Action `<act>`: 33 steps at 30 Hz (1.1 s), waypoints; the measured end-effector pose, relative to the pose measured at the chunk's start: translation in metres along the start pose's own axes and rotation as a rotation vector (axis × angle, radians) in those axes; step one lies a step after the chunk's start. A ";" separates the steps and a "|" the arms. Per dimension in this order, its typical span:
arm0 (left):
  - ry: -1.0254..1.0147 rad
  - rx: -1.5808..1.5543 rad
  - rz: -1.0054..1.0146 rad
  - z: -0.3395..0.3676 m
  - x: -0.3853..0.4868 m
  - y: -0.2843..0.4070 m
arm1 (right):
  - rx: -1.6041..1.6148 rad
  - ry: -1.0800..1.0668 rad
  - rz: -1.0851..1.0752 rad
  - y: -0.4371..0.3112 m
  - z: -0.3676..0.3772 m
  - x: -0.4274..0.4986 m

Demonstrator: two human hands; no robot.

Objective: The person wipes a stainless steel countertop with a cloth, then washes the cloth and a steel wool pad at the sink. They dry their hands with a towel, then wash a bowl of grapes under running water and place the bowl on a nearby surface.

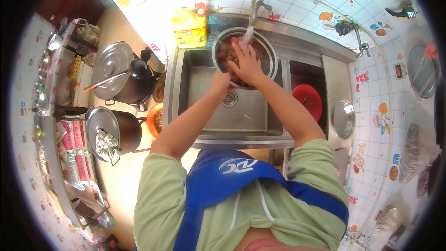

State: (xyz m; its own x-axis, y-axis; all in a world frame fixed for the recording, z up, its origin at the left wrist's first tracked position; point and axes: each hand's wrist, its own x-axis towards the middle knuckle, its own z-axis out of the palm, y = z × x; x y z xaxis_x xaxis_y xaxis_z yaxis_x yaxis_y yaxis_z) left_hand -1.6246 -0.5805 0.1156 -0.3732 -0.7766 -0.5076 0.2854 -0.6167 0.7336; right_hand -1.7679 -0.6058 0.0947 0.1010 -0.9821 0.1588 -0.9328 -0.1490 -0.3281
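A round stainless steel bowl (pixel 274 59) is at the back of the left sink basin, under the tap (pixel 257 3). A stream of water (pixel 248 35) runs from the tap into it. Small round reddish fruits or vegetables (pixel 226 54) lie in the bowl; their exact kind is unclear. My left hand (pixel 220 84) grips the bowl's near-left rim, some fingers hidden beneath. Over the reddish pieces my right hand (pixel 248 63) lies palm down, fingers spread, right below the stream.
Beside the bowl stands a yellow jug (pixel 190 29). The right basin holds a red plastic basin or colander (pixel 307 101). A metal bowl (pixel 343 119) rests on the right-hand counter. Large lidded pots (pixel 113 71) and an orange basin (pixel 154 120) stand to the left.
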 end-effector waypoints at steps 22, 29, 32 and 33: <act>-0.039 0.097 -0.026 0.024 0.003 0.006 | 0.341 0.223 0.014 0.069 -0.051 0.008; -0.062 0.076 -0.031 0.020 0.007 0.003 | 0.479 0.385 0.065 0.050 -0.065 0.005; -0.006 0.095 -0.082 0.017 0.014 -0.002 | 0.686 0.378 0.121 0.039 -0.067 0.004; -0.014 0.068 -0.083 0.017 0.018 -0.004 | 0.796 0.380 0.072 0.037 -0.065 0.004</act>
State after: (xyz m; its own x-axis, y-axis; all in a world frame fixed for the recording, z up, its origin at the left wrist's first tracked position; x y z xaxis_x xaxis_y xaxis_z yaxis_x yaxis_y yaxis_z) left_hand -1.6471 -0.5895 0.1110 -0.4056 -0.7211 -0.5617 0.1929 -0.6682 0.7186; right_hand -1.8244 -0.6078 0.1441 -0.2030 -0.9085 0.3653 -0.4007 -0.2634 -0.8775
